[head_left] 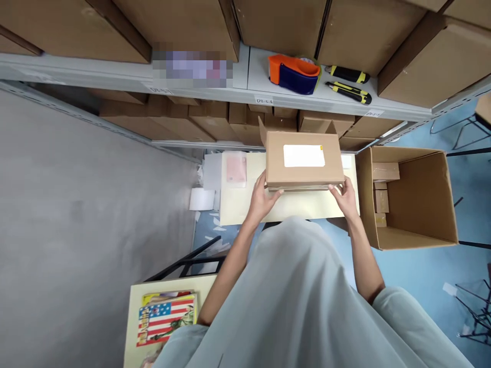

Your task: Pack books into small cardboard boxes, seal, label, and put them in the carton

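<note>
Between my two hands is a brown cardboard box (305,175) with a white label (304,156) on the side facing up. Small flaps stick out at its far corners. My left hand (264,198) grips the near left corner, thumb along the near edge. At the near right corner, my right hand (344,197) holds the box the same way. Below the box lies a pale yellow table (233,204); whether the box touches it I cannot tell. The undersides of the box and some fingertips are hidden.
A large open carton (425,199) with smaller boxes inside stands right of the table. Ahead, a grey shelf (245,94) holds cartons, an orange-and-blue tape dispenser (294,75) and two utility knives (349,92). A paper roll (202,199) is at left; magazines (166,319) lie behind left.
</note>
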{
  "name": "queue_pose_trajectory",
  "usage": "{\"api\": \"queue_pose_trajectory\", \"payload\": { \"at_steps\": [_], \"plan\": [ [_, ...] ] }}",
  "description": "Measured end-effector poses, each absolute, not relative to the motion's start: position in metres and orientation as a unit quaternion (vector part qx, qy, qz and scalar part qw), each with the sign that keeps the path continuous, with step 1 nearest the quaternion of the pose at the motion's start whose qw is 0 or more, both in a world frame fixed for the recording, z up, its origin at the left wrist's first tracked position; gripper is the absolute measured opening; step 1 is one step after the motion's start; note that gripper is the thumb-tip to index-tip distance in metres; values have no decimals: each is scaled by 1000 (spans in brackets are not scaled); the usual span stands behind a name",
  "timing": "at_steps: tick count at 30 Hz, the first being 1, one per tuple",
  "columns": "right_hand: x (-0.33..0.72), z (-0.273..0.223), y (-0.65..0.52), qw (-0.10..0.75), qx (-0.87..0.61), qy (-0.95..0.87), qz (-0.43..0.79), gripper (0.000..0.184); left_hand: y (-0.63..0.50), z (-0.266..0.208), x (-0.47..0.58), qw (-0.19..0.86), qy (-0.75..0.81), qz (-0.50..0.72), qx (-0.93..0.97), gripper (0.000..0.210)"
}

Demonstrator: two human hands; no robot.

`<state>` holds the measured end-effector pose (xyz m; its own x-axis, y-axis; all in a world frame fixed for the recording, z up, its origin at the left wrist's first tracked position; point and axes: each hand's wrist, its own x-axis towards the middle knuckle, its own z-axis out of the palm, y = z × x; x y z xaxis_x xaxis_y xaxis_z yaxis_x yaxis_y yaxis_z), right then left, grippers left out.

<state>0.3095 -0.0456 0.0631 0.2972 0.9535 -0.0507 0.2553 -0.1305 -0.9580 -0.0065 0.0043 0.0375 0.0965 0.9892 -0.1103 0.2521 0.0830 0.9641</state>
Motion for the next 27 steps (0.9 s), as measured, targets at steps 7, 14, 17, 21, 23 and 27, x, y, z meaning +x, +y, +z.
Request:
{"api": "queue_pose_trajectory", "payload": {
  "at_steps": [7,14,17,21,23,27],
  "plan": [
    [306,-12,-69,432,-685,-366,459,65,-11,-28,-19,633,555,340,419,60],
    [310,-60,-99,388,-681,-355,509,82,-23,-72,-21,677,580,286,352,65],
    [319,-62,-94,358,-685,-351,529,75,-16,-77,-27,685,582,254,358,68],
    [335,-54,-62,337,-694,-346,534,72,13,-71,-32,639,627,253,367,70],
    [340,-49,-39,351,-706,-339,512,73,32,-66,-31,616,636,281,370,66],
    [341,-38,4,360,-722,-310,504,71,65,-52,-21,609,639,289,371,59]
  ]
}}
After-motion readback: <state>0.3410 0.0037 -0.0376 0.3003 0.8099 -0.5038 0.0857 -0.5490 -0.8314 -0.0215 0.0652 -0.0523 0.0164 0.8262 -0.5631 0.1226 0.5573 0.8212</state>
